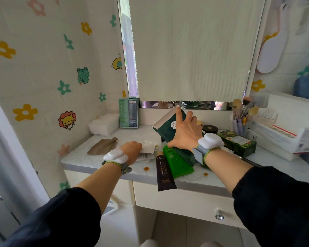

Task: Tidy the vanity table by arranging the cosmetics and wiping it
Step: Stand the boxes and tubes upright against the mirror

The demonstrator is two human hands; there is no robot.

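Brown tube overhangs table edge beside green tube.

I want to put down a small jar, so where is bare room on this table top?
Bare: the back strip between the teal box and the dark green box under the right hand; the front left corner before the brown cloth. Crowded: the centre around the brown tube, and the right side.

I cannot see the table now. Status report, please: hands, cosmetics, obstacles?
Left hand on white packet, fingers hidden. Right hand spread on tilted green box. Brown tube overhangs table edge; orange spots unwiped.
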